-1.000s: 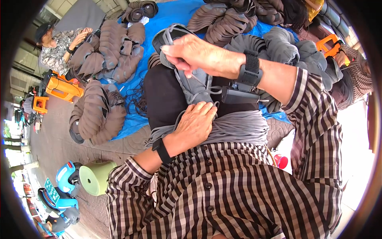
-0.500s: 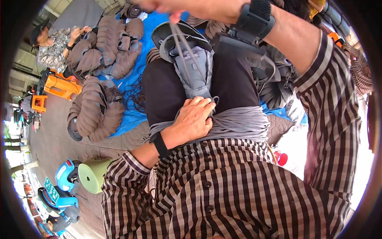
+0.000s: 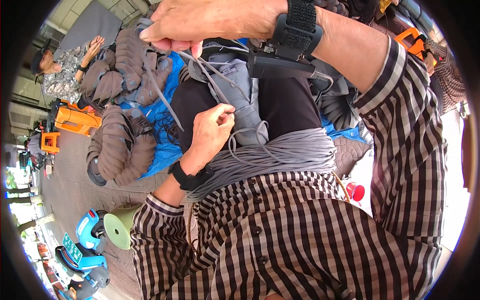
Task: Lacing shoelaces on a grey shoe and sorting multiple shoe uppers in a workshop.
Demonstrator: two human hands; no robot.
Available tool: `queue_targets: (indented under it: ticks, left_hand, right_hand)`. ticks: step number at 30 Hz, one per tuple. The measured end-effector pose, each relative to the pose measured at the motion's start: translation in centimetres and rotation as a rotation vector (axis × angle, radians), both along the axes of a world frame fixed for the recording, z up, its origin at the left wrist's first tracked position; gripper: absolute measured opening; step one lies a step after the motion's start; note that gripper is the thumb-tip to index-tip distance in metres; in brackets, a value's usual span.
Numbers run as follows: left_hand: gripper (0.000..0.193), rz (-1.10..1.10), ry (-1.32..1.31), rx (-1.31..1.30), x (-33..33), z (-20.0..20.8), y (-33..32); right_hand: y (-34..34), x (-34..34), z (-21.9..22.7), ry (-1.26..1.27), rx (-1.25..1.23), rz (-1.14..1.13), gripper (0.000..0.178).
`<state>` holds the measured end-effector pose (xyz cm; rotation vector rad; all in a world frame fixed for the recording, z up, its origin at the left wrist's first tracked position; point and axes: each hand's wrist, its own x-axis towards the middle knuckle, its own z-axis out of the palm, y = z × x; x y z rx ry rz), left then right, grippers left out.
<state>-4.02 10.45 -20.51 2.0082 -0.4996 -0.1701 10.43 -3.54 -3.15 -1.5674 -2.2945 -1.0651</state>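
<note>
A grey mesh shoe upper [image 3: 243,128] rests between my knees, its tongue toward me and its opening partly behind my right wrist. My left hand [image 3: 212,129] pinches a flat grey shoelace [image 3: 215,85] beside the upper's left edge. Farther off, my right hand [image 3: 200,25] grips the same lace, its strands running taut between the two hands. One lace end hangs from the right hand over my left knee, and another loop lies over the near tip of the upper. Across my lap is a thick bundle of grey shoelaces [image 3: 295,157].
Stacked brown-grey shoe uppers [image 3: 122,147] lie on a blue tarp [image 3: 162,155] at left, with darker ones [image 3: 340,107] right of my knee. A person in camouflage [image 3: 65,75] sits far left near orange stools [image 3: 75,119]. A green round-topped stool [image 3: 117,231] stands at lower left.
My left hand has lifted off the near end of the upper and moved up-left to pinch the lace. The right hand has shifted left, and a lace end now hangs at left.
</note>
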Motion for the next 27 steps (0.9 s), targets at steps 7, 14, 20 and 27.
queue_targets:
  ticks: [7,14,20,27]
  left_hand:
    - [0.01,-0.074,-0.306,0.386,1.3,0.1,-1.9]
    - [0.008,-0.215,0.03,0.236,2.5,0.8,-0.9]
    - [0.01,-0.243,-0.043,0.387,1.1,2.3,-0.5]
    - [0.008,-0.139,0.064,0.151,1.2,1.0,0.1]
  right_hand:
    - [-2.6,-2.7,-2.7,0.527,0.029,0.052,0.038]
    - [-3.0,-7.6,-2.3,1.548,0.165,-0.583,0.039]
    - [-4.1,-5.9,-2.9,1.084,0.028,-0.647,0.038]
    - [-3.5,-8.0,-2.3,1.467,0.153,-0.565,0.041]
